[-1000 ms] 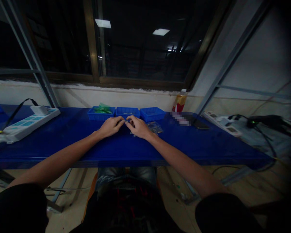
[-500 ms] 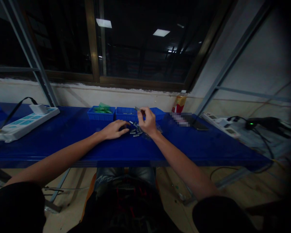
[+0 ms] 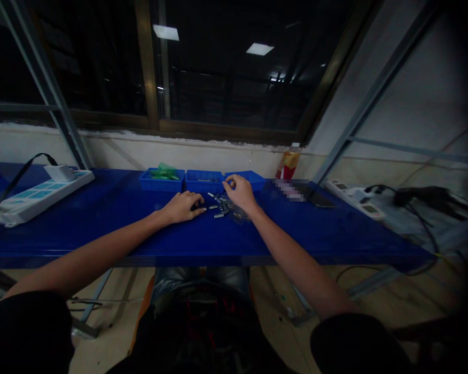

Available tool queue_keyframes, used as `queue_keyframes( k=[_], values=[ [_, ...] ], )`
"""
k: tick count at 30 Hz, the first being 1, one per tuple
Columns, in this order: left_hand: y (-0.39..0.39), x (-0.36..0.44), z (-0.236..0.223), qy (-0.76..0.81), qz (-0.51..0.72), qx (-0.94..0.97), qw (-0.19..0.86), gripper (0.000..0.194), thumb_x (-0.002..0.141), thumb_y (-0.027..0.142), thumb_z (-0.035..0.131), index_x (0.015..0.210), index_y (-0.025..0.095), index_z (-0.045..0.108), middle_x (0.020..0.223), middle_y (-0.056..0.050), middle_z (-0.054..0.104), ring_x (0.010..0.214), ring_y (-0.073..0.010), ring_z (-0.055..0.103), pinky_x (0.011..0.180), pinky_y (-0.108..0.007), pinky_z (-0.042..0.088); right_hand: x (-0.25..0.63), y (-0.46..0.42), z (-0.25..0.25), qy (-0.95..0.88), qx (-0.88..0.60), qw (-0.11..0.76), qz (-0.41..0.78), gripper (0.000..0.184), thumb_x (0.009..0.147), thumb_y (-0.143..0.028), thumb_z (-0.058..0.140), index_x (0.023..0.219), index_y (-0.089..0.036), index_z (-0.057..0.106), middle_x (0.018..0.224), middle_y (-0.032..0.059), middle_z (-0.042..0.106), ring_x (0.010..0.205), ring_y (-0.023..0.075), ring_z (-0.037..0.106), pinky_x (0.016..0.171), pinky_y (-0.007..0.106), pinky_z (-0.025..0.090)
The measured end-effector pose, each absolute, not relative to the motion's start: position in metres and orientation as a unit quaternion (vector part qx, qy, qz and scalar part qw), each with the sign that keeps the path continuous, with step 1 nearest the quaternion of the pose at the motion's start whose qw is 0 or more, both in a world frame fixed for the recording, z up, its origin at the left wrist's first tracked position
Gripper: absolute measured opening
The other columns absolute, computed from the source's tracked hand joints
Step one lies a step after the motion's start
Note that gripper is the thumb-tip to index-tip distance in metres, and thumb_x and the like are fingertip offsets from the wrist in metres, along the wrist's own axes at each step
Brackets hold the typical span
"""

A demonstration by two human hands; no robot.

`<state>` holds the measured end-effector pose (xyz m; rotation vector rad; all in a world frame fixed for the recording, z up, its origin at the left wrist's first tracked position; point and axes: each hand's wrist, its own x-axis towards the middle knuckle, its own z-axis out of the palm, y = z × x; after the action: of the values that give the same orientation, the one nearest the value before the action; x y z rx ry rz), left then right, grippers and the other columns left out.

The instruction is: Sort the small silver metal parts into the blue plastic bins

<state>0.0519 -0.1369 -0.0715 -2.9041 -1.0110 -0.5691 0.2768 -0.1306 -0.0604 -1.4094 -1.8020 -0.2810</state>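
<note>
Several small grey metal parts [image 3: 219,206] lie in a loose pile on the blue table [image 3: 101,228], partly on a clear plastic bag [image 3: 242,215]. My left hand [image 3: 183,205] rests on the table just left of the pile, fingers curled with the tips pinched near a part. My right hand [image 3: 238,191] hovers over the back of the pile beside the middle blue tray [image 3: 205,182], fingers bent down and pinched; what they hold is too small to make out.
Three small blue trays stand in a row at the back; the left tray [image 3: 161,179] holds green pieces, the right tray [image 3: 253,179] sits behind my right hand. A white power strip [image 3: 35,195] lies far left. A second power strip [image 3: 354,195], cables and a red-yellow packet [image 3: 287,165] are at the right.
My right hand, raised with a part half a second ago, has come down beside the middle tray. A second ago both hands were together over the pile. The left hand stayed near it.
</note>
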Motion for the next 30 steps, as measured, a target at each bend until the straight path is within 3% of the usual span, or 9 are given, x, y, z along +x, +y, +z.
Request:
queue_keyframes(
  k=[9, 14, 22, 30],
  values=[
    [-0.13, 0.055, -0.083, -0.309, -0.202, -0.929, 0.015, 0.017, 0.086, 0.03, 0.043, 0.087, 0.018, 0.055, 0.088, -0.007, 0.059, 0.085, -0.0208, 0.052, 0.075, -0.033, 0.041, 0.243, -0.15, -0.067, -0.846, -0.448, 0.289, -0.027, 0.012, 0.077, -0.029, 0.055, 0.082, -0.018, 0.057, 0.07, 0.0001, 0.054, 0.071, 0.0134, 0.049, 0.068, 0.025, 0.036],
    [-0.126, 0.055, -0.082, -0.304, -0.283, -0.907, -0.069, 0.01, 0.086, 0.025, 0.042, 0.087, 0.018, 0.048, 0.082, -0.005, 0.057, 0.077, -0.0179, 0.053, 0.073, -0.031, 0.042, 0.236, -0.16, -0.067, -0.872, -0.423, 0.244, -0.016, 0.024, 0.073, -0.027, 0.061, 0.093, -0.019, 0.051, 0.083, 0.0023, 0.055, 0.079, 0.0155, 0.05, 0.07, 0.026, 0.038],
    [-0.134, 0.057, -0.074, -0.294, -0.324, -0.892, -0.115, 0.006, 0.087, 0.025, 0.04, 0.086, 0.019, 0.041, 0.078, -0.002, 0.053, 0.072, -0.0153, 0.053, 0.067, -0.028, 0.041, 0.232, -0.161, -0.066, -0.869, -0.424, 0.243, -0.075, 0.009, 0.077, -0.021, 0.055, 0.084, -0.018, 0.051, 0.082, 0.0039, 0.054, 0.081, 0.0171, 0.049, 0.071, 0.028, 0.037],
    [-0.135, 0.055, -0.071, -0.303, -0.322, -0.891, -0.098, 0.011, 0.089, 0.024, 0.035, 0.086, 0.018, 0.043, 0.08, -0.003, 0.054, 0.074, -0.016, 0.053, 0.067, -0.029, 0.042, 0.233, -0.162, -0.066, -0.864, -0.414, 0.271, -0.096, 0.011, 0.079, -0.024, 0.056, 0.089, -0.019, 0.055, 0.084, 0.0031, 0.054, 0.083, 0.016, 0.05, 0.073, 0.026, 0.038]
  ],
)
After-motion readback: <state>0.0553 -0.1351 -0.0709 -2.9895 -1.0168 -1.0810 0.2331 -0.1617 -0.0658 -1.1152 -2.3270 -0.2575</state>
